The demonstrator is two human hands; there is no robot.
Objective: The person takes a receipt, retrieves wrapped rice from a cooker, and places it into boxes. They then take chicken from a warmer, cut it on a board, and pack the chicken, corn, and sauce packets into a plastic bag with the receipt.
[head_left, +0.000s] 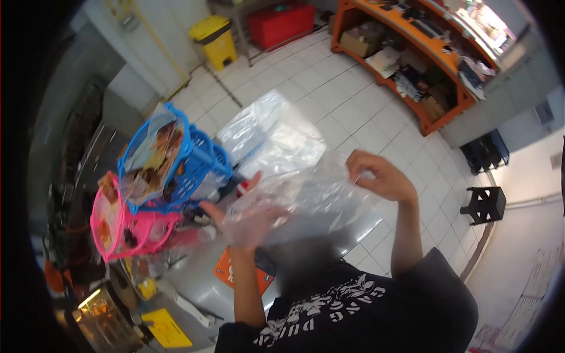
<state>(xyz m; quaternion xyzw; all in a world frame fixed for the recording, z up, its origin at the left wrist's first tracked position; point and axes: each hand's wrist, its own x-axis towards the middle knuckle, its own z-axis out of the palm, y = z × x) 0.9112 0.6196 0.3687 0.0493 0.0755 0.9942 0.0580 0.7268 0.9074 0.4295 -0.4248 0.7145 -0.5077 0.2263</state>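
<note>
A clear plastic bag stretches between my two hands. My right hand pinches its upper right edge, thumb and fingers together. My left hand is inside or behind the bag's left end, seen through the film, with its fingers spread. Beyond the bag lies a stack of clear plastic bags on the metal table. Left of my left hand stand a blue basket and a pink basket, both with bagged food in or on them.
An orange card lies beside my left forearm. Nearer are a yellow board, a white-handled tool and a glowing appliance. Farther off stand a yellow bin, a red box, orange shelving and a black stool.
</note>
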